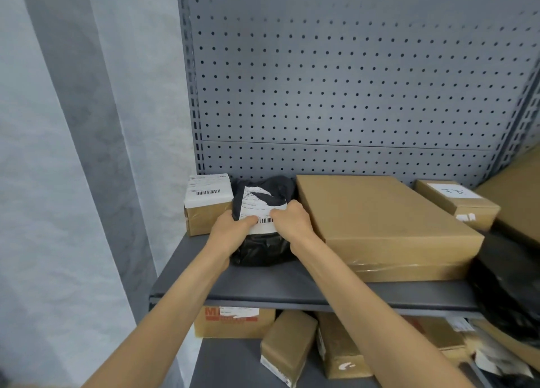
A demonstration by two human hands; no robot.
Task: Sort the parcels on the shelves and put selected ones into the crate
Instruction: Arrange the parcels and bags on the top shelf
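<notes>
Both hands grip one black bag (263, 250) near the shelf's (292, 288) left edge.
Left hand (230, 227) and right hand (289, 221) pinch its label (257, 209) — a pull there could tear it, or let the bag slide off the front edge.

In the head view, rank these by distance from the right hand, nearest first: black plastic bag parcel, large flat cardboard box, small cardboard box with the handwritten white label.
1. Black plastic bag parcel: under the right hand, gripped.
2. Large flat cardboard box: immediately to its right.
3. Small cardboard box with the handwritten white label: far right, at the shelf back.

Both forearms bare; no sleeves; left hand (233, 229), right hand (292, 222) ungloved.
</notes>
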